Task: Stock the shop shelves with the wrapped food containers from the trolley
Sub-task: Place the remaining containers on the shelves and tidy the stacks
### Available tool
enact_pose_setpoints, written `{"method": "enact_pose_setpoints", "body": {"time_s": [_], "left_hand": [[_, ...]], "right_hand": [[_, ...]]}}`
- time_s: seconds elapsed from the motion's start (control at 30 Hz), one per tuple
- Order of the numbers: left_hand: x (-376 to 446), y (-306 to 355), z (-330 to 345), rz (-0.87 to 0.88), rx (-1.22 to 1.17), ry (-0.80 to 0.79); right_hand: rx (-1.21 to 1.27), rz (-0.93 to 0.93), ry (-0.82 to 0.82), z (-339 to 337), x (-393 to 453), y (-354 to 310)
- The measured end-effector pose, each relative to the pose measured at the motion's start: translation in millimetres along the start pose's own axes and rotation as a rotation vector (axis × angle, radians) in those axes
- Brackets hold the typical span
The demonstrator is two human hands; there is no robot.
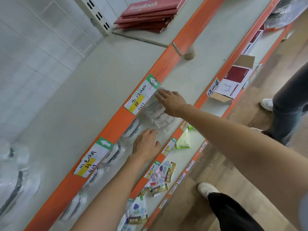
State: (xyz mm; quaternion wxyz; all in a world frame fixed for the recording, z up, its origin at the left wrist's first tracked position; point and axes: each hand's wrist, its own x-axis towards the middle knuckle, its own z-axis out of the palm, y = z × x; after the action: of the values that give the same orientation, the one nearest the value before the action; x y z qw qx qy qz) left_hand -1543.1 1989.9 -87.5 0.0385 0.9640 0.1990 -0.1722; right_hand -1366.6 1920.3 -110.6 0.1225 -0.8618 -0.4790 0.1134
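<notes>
Wrapped containers (156,114) sit on the middle shelf (183,77), notebooks (148,15) on the shelf above, sachets (160,177) below.

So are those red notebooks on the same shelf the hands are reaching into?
No, the red notebooks lie on the shelf above; both hands reach under it.

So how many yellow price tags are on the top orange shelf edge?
2. One price tag sits just above the right hand; the other price tag is further left along the shelf edge.
</notes>
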Motion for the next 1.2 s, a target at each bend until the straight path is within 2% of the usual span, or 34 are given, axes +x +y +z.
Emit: {"method": "enact_pose_setpoints", "body": {"time_s": [0.23, 0.47, 0.6, 0.67, 0.83, 1.1, 1.2], "left_hand": [[12, -12, 2, -0.068, -0.115, 0.013], [21, -10, -4, -0.213, -0.330, 0.108], [25, -7, -1, -0.231, -0.348, 0.084], [24, -5, 1, -0.228, -0.353, 0.078], [20, -7, 4, -0.197, -0.321, 0.068], [30, -10, 3, -0.145, -0.283, 0.123], [45, -7, 4, -0.119, -0.201, 0.062]], "right_hand": [[-0.076, -0.022, 0.055, 11, -4, -7], [-0.139, -0.102, 0.095, 22, -17, -10], [-0.283, -0.087, 0.114, 22, -18, -13], [-0.235, -0.064, 0.152, 20, -16, -14], [-0.110, -0.138, 0.009, 9, -5, -12], [-0.083, -0.089, 0.036, 16, -27, 11], [0.030, -0.049, 0.045, 24, -39, 21]]}}
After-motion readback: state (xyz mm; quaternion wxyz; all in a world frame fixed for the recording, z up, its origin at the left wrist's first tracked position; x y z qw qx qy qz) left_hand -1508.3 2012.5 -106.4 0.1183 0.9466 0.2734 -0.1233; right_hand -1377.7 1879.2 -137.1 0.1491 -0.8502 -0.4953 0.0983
